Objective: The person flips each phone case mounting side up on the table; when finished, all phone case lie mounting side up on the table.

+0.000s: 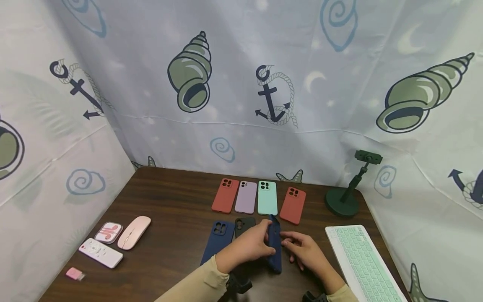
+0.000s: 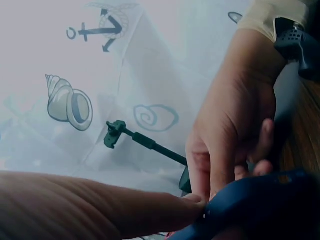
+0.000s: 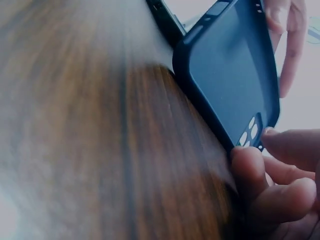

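With left hand (image 1: 250, 243), gripping a dark blue phone case (image 1: 276, 245), held tilted up over the counter (image 1: 173, 209), between both hands. With right hand (image 1: 305, 251), touching this case near its camera holes (image 3: 254, 131); impossible to tell if also pinching. Held just to the right of a black case (image 1: 244, 224) and near another blue case (image 1: 217, 245).

A hand could pass between mouse (image 1: 133, 233) and flat blue case (image 1: 217, 244); held case (image 1: 277, 242) and keyboard (image 1: 365, 261) flank the right hand (image 1: 307, 251).
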{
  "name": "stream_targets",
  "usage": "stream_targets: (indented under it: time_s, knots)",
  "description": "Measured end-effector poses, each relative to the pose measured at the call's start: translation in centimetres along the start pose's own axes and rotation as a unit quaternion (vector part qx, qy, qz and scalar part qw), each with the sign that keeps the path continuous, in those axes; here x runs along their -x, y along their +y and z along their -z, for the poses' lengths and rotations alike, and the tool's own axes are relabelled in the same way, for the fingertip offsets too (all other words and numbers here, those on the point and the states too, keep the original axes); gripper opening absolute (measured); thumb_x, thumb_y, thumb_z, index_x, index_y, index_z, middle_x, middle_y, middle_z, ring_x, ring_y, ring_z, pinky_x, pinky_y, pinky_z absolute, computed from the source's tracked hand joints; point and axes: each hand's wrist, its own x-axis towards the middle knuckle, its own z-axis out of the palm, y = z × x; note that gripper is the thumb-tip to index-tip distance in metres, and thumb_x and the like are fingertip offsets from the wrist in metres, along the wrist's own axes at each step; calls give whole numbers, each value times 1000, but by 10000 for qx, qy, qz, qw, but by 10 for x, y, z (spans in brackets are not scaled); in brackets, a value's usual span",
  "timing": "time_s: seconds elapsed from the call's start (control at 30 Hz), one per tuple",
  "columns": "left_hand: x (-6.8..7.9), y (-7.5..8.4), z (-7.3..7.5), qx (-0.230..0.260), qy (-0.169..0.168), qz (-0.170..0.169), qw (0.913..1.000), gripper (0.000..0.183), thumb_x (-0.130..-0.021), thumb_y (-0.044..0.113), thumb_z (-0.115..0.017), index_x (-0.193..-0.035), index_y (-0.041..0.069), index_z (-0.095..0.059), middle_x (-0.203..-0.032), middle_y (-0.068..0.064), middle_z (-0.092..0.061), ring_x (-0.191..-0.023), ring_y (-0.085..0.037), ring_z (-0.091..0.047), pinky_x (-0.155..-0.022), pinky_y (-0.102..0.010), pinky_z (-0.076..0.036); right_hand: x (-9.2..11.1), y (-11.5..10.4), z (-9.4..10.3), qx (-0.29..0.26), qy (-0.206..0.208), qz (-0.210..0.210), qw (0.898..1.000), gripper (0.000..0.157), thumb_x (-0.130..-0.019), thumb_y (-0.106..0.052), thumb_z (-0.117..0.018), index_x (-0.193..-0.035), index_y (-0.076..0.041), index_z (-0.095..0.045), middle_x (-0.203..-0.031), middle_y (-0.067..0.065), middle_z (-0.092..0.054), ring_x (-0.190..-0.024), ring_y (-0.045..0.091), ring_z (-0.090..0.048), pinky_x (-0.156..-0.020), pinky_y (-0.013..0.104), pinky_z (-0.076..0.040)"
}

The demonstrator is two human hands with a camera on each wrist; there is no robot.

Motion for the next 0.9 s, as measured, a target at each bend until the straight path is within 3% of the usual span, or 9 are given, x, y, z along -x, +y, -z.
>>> stream_targets:
  time_s: [0.2, 0.27, 0.33, 0.43, 0.6, 0.67, 0.9]
  knots:
    - [-8, -8, -2, -484, 105, 10, 9988, 85, -85, 24, -83, -155, 8, -37, -103, -2, -68, -82, -9, -62, -74, -32, -51, -1, 1, 2, -370, 276, -216, 9987, 40, -100, -28, -64, -139, -19, -60, -111, 12, -71, -55, 17, -61, -38, 34, -46]
    - [-10, -10, -5, -961, 171, -128, 9951, 84, -86, 28, -82, -155, 9, -38, -117, -6, -69, -101, -14, -66, -88, -36, -53, 0, 0, 2, -534, 384, -256, 9975, 41, -101, -27, -63, -140, -17, -59, -113, 14, -69, -56, 19, -61, -38, 34, -47]
    - [-12, -12, -8, -1516, 244, -279, 9878, 84, -87, 34, -81, -156, 9, -39, -132, -9, -66, -120, -21, -63, -102, -41, -50, 1, 0, 2, -649, 517, -311, 9961, 41, -101, -27, -63, -140, -16, -59, -112, 15, -68, -56, 19, -61, -39, 33, -47]
    - [-15, -17, -14, -2426, 385, -506, 9680, 84, -88, 43, -77, -155, 7, -41, -146, -12, -58, -135, -28, -53, -113, -43, -43, 1, -1, 2, -732, 726, -358, 9940, 40, -101, -26, -63, -140, -17, -59, -110, 17, -65, -54, 20, -59, -38, 33, -46]
    - [-18, -26, -21, -3358, 701, -686, 9368, 78, -85, 50, -78, -145, 5, -54, -129, -9, -64, -105, -21, -52, -92, -33, -49, 0, -2, -1, -683, 994, -437, 9917, 38, -99, -22, -66, -137, -23, -61, -106, 16, -63, -51, 21, -58, -37, 34, -44]
    - [-18, -29, -23, -3494, 805, -753, 9305, 75, -84, 51, -78, -141, 6, -58, -121, -8, -63, -97, -19, -47, -86, -30, -49, -2, -2, -2, -643, 1069, -456, 9911, 38, -99, -20, -66, -136, -24, -61, -105, 15, -63, -51, 22, -58, -36, 34, -44]
    - [-19, -33, -22, -3465, 737, -931, 9305, 74, -86, 52, -76, -141, 7, -59, -119, -7, -60, -96, -18, -45, -85, -29, -49, -1, -3, -3, -520, 1117, -440, 9914, 40, -98, -18, -67, -137, -22, -60, -104, 15, -62, -51, 21, -58, -36, 35, -44]
